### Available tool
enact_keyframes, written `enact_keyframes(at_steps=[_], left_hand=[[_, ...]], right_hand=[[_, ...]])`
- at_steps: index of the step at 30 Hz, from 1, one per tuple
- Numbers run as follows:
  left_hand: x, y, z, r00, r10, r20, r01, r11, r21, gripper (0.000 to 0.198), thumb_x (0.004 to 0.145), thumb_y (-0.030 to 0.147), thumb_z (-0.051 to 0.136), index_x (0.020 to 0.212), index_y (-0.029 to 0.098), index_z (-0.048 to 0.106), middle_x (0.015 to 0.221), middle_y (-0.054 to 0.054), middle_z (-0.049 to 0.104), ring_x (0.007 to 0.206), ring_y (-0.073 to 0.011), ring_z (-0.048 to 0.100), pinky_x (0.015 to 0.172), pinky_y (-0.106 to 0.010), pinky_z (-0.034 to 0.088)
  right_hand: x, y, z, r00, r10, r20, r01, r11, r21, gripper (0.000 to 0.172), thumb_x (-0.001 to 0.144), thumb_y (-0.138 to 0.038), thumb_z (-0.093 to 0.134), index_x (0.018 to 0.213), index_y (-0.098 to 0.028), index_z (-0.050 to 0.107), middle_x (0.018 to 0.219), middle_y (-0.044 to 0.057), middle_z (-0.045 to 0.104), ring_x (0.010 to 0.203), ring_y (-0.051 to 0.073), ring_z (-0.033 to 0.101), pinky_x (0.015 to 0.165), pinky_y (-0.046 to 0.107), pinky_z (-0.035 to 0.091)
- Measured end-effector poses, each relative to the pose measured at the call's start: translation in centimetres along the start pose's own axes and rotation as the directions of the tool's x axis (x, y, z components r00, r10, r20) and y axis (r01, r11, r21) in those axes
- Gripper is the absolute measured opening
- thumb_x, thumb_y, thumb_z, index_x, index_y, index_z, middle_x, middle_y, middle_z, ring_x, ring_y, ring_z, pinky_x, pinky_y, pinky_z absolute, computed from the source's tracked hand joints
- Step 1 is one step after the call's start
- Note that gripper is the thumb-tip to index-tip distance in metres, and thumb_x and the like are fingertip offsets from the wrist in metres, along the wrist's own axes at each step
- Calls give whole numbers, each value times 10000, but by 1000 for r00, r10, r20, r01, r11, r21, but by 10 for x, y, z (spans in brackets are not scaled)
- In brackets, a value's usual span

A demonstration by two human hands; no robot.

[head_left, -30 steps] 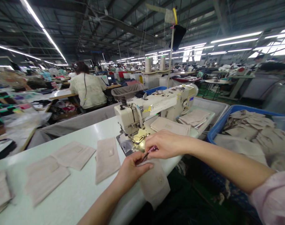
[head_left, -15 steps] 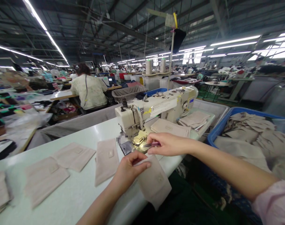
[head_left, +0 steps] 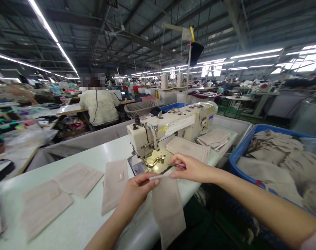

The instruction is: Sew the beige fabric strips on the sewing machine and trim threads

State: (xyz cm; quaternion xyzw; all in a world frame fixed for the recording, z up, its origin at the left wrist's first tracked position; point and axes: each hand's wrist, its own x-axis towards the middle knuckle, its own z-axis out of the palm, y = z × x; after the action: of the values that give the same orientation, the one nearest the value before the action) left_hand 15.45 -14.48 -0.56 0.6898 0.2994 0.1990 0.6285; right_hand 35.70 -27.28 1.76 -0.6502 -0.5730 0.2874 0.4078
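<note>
My left hand (head_left: pixel 142 187) pinches the top edge of a beige fabric piece (head_left: pixel 168 205), which hangs over the table's front edge with a small tab on it. In my right hand (head_left: pixel 190 168) is a pair of small scissors (head_left: pixel 180 166) with pinkish handles, blades pointing left. A right fingertip meets the fabric's upper right corner. Just beyond both hands stands a sewing machine (head_left: pixel 170 125), its lit needle plate (head_left: pixel 155 160) close to the blades. Left of my left hand lies a flat beige piece (head_left: pixel 114 185) with a similar tab.
More beige pieces (head_left: pixel 78 178) lie on the pale table (head_left: pixel 87 222) to the left. Folded fabric (head_left: pixel 187 147) rests behind my right hand. A blue bin (head_left: pixel 234 158) of beige cloth stands at the right. Beyond the table a person (head_left: pixel 100 104) sits facing away.
My right hand with the scissors has shifted slightly right and down, away from the needle plate. The fabric in my left hand now hangs straighter and lower.
</note>
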Motion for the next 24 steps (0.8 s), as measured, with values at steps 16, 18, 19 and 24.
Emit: enact_keyframes(at_steps=[16,18,19,24], left_hand=[[-2,0,3,999,25,29,-26,999,44,363,624,455,828,856,177,802,502,29,579,406,-82,428,388,-201,369],[-3,2,4,1000,13,21,-13,999,39,366,609,461,832,833,174,801,506,25,587,409,-81,425,392,-202,370],[-3,2,4,1000,7,18,-8,999,37,365,602,462,833,822,172,801,509,23,591,411,-80,423,393,-202,370],[-3,3,5,1000,-6,9,6,1000,28,358,585,447,839,808,170,799,491,27,579,406,-79,411,390,-201,361]], right_hand=[[3,-32,9,929,-366,61,358,841,-405,44,856,-179,677,812,-180,673,848,-4,628,780,134,583,680,233,396],[4,-31,8,932,-358,64,351,840,-414,47,849,-174,682,803,-177,672,841,-6,626,771,132,580,674,233,390],[4,-31,8,933,-355,64,348,839,-419,49,846,-170,684,799,-176,671,834,-8,623,764,131,577,668,232,386],[4,-31,8,936,-344,70,338,833,-438,42,838,-172,692,800,-172,675,833,-7,624,757,129,571,656,231,369]])
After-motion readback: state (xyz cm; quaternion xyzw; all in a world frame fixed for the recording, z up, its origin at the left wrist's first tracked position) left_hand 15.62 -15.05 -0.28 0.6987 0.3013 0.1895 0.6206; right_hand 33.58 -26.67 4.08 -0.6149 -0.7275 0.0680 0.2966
